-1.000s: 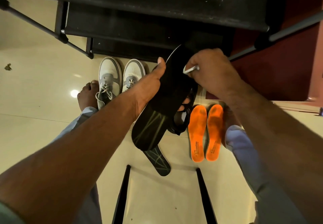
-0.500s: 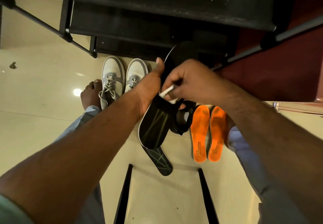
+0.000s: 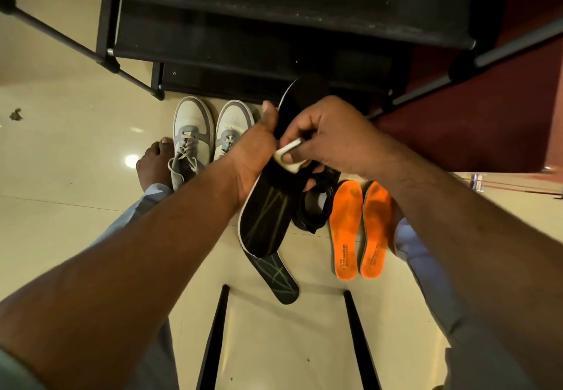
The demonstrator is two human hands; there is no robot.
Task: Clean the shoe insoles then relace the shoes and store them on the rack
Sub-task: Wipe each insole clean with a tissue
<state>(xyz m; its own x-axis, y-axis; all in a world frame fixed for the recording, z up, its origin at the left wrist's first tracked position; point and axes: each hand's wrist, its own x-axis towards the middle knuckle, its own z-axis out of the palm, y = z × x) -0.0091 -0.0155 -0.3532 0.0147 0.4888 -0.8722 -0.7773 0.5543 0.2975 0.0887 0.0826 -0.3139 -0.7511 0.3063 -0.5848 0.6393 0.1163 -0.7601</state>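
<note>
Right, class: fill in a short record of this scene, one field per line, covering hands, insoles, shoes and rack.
left hand: grips black insole, held off the floor
right hand: pinches white wipe against that insole
floor: second black insole; orange insoles side by side
white shoes: laced, on the floor before the rack
black shoe: partly hidden

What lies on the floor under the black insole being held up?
Under the held black insole a second black insole lies on the floor, its near end showing and its far end covered. A black shoe sits partly hidden behind it.
</note>
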